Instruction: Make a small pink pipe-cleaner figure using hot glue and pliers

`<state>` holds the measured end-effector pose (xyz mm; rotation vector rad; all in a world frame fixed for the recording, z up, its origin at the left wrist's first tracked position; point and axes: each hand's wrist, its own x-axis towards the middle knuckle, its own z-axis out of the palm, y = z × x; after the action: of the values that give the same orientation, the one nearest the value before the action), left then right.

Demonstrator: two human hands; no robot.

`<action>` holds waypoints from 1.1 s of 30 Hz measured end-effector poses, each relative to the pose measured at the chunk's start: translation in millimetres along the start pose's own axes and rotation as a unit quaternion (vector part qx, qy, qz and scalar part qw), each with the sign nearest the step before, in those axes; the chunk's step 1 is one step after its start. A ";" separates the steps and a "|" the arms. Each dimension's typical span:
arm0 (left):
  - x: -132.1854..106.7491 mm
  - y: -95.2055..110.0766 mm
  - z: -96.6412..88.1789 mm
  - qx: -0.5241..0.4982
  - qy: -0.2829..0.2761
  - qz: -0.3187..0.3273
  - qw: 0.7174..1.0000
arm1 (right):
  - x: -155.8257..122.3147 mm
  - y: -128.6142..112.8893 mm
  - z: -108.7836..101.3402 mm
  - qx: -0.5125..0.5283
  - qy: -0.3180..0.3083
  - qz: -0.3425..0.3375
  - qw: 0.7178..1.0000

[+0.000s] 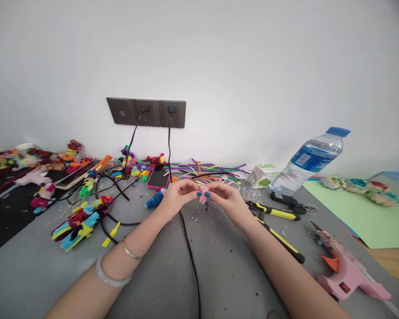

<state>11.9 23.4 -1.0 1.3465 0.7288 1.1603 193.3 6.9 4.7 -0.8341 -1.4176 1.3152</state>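
Note:
Both hands meet over the middle of the grey table (173,266). My left hand (177,196) and my right hand (226,197) pinch a small pink fuzzy piece (204,193) between their fingertips, held just above the tabletop. Blue-painted nails show on the thumbs beside it. Two bracelets circle my left wrist. A blue fuzzy piece (154,199) lies just left of my left hand.
A black cable (191,261) runs from the wall sockets (146,112) under my hands. Pliers (275,212) and a pink glue gun (347,270) lie to the right, a water bottle (310,161) and juice carton (262,175) behind. Colourful pipe-cleaner figures (81,221), a phone (158,178) and loose pipe cleaners (206,169) lie around.

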 end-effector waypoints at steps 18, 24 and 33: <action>0.6 -1.1 -0.5 0.007 0.000 0.001 1.000 | -0.9 -1.5 0.0 0.020 -0.011 0.002 1.000; 0.5 -2.0 -0.7 -0.001 -0.005 0.001 1.000 | -0.9 -1.9 -0.6 0.013 -0.012 -0.004 1.000; 0.6 -4.6 -1.8 0.012 -0.010 0.012 1.000 | 1.0 3.4 -4.1 -0.057 0.027 -0.073 0.995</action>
<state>11.4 25.3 -5.6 1.3888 0.7160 1.1580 196.5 9.6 1.3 -0.8192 -1.4912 1.1029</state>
